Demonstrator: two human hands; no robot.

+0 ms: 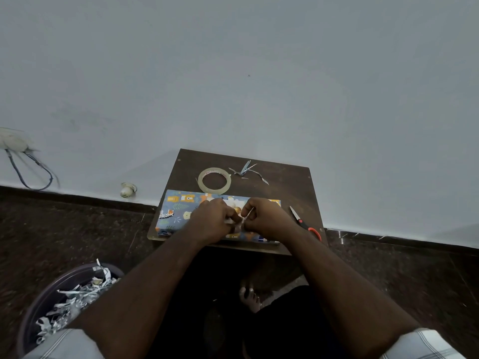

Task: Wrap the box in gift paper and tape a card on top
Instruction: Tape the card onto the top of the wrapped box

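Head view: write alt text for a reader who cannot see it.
Two hands, left hand and right hand, pinch a small strip of clear tape above a box wrapped in animal-print gift paper on a small dark table. A tape roll and red-handled scissors lie nearby.

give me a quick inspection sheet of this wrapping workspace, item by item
surface: small dark wooden table set against a pale wall.
job's things: wrapped box in blue animal-print paper lies at the table's near edge; tape roll lies flat behind it; a card partly shows under the hands.
clutter: paper scraps beside the roll; red-handled scissors right of the box.
hands: left hand and right hand meet over the box, pinching a small strip, apparently tape.
cables: dark cable hangs from a wall socket, far left.
surroundings: bin of paper shreds on the dark floor; a bare foot under the table.
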